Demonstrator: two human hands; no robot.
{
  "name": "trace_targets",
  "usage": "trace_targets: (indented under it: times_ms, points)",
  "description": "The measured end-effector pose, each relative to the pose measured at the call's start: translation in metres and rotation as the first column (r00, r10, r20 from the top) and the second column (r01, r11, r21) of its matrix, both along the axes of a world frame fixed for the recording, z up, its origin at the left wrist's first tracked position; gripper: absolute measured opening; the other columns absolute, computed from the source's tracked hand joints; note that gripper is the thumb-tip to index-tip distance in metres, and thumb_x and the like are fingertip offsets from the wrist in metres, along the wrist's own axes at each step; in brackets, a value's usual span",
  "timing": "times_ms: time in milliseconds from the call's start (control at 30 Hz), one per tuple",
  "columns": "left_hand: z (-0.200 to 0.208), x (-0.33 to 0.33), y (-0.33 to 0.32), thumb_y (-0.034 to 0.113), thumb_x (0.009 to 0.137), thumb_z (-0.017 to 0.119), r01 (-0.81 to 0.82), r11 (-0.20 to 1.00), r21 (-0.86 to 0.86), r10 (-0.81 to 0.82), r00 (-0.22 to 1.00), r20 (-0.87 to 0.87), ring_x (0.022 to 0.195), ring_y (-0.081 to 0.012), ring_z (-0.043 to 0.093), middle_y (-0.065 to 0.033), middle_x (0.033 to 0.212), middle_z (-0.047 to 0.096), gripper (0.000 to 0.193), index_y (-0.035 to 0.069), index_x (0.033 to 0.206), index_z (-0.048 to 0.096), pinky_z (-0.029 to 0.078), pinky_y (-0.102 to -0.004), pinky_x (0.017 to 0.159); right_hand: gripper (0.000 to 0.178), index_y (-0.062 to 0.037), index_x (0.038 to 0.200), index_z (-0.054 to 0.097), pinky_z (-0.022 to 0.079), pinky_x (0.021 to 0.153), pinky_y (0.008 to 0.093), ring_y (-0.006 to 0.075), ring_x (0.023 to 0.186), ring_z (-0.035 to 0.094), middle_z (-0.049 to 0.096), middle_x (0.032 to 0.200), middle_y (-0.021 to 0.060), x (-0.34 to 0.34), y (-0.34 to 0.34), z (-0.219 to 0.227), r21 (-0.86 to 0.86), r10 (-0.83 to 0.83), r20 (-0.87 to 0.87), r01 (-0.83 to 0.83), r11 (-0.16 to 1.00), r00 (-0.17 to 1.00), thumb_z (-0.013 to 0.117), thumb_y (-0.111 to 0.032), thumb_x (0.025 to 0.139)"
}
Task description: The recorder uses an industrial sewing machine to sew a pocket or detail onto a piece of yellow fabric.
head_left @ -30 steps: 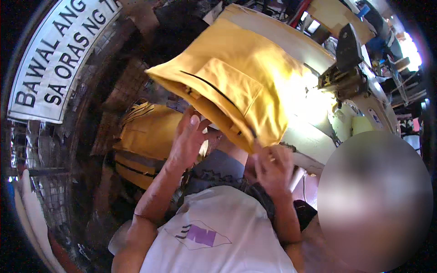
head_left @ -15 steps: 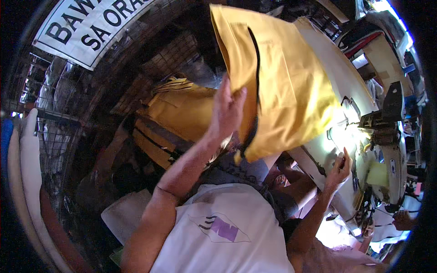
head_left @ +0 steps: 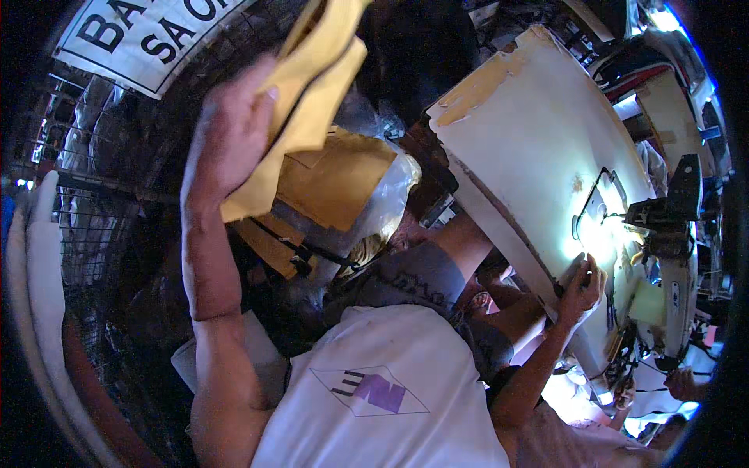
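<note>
My left hand [head_left: 234, 129] is raised at the upper left, its fingers closed on a yellow fabric panel [head_left: 312, 93] with a dark zipper along it. The panel hangs folded and slightly blurred above a stack of more yellow fabric pieces [head_left: 335, 175]. At the right, my right hand [head_left: 583, 292] is by the lit needle area of a sewing machine [head_left: 663, 214]. Its fingertips are pinched together; glare hides whatever may be between them.
The pale sewing table [head_left: 523, 117] has a worn, peeling far edge. Clear plastic [head_left: 406, 175] lies beside the fabric stack. A wire mesh [head_left: 78, 257] and a white sign [head_left: 148, 47] stand at the left. Another person's hand [head_left: 686, 384] shows at the lower right.
My left hand has swung the yellow panel off the sewing table, up and to the left, uncovering the tabletop and the fabric stack. My right hand has barely moved.
</note>
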State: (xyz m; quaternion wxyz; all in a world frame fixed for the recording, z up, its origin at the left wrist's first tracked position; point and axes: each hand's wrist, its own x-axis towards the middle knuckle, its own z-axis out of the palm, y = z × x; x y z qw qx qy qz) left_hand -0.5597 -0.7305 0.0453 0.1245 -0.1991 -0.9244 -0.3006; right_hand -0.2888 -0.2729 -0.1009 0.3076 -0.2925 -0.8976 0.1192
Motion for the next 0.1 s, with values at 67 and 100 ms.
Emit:
trace_targets:
  times_ms: [67,100]
  points:
    - [-0.012,-0.006,-0.002,0.009,0.094,0.054,0.152,0.987,-0.057,-0.152,0.988,-0.002,0.120,-0.0321,0.057,-0.0253,0.125,0.059,0.035,-0.002,0.127,0.056,0.041,-0.0373,0.105,0.021,-0.0051,0.111,0.068,0.048,0.072,0.0328,0.0229,0.080,0.060,0.063,0.091,0.0110,0.000,0.000,0.000,-0.004,0.001,0.031,-0.001,1.000,1.000,0.060,-0.014,0.095]
    - [-0.017,-0.010,-0.004,0.009,0.094,0.055,0.173,0.984,-0.037,-0.172,0.984,0.040,0.121,-0.0318,0.056,-0.0252,0.125,0.059,0.036,-0.001,0.128,0.056,0.039,-0.0367,0.106,0.021,-0.0051,0.111,0.068,0.048,0.072,0.0328,0.0229,0.080,0.060,0.063,0.091,0.0110,0.000,-0.003,-0.003,0.006,0.016,0.018,-0.016,1.000,1.000,0.060,-0.014,0.095]
